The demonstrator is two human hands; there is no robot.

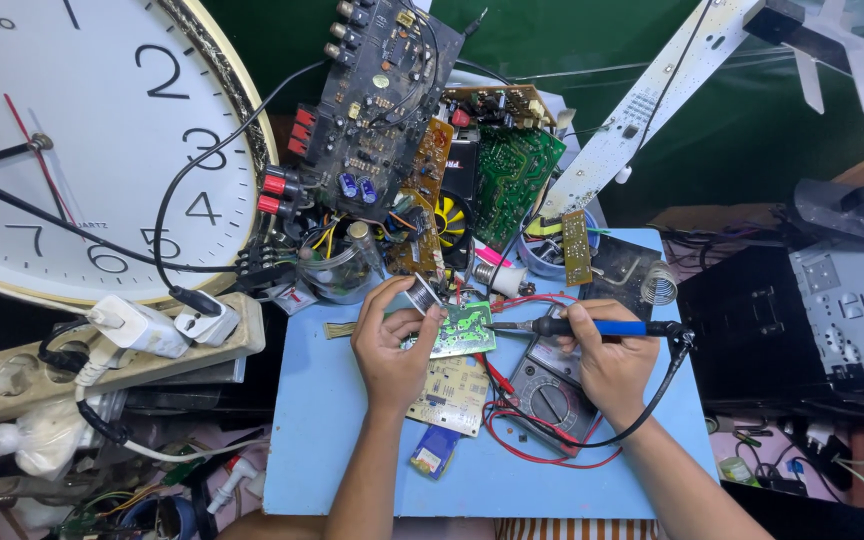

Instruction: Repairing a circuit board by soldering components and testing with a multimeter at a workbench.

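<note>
Small green circuit board [464,328] sits near the centre of the blue bench [332,440], slightly lifted at its left edge. Left hand [392,345] is curled closed around that edge, thumb and fingers also pinching a small spool of solder wire [420,294] just above the board, at its 11 o'clock. Right hand [607,355] is closed in a pen grip on a soldering iron [582,327] with a blue handle; the iron lies nearly level, pointing toward 9 o'clock, its tip at the board's right edge. Cannot tell whether tip touches the board. The iron's black cord [652,395] loops down from the handle's rear, passing at 5 o'clock of the hand.

Directly below the green board, at 6 o'clock: a tan circuit board [450,392] flat on the bench. Under the right hand, a multimeter [550,400] with dial, red lead wire [537,455] curling around its lower side. A small blue-and-yellow item [435,452] lies at 7 o'clock of the tan board.

At 12 o'clock of the work, a pile of larger boards: a black amplifier board [377,95] with red terminals, a green power board [512,175]. A big wall clock [82,140] leans at 10 o'clock. A power strip [12,375] with white plugs lies at 9 o'clock, off the bench. A black perforated metal chassis [812,310] stands at 3 o'clock.
</note>
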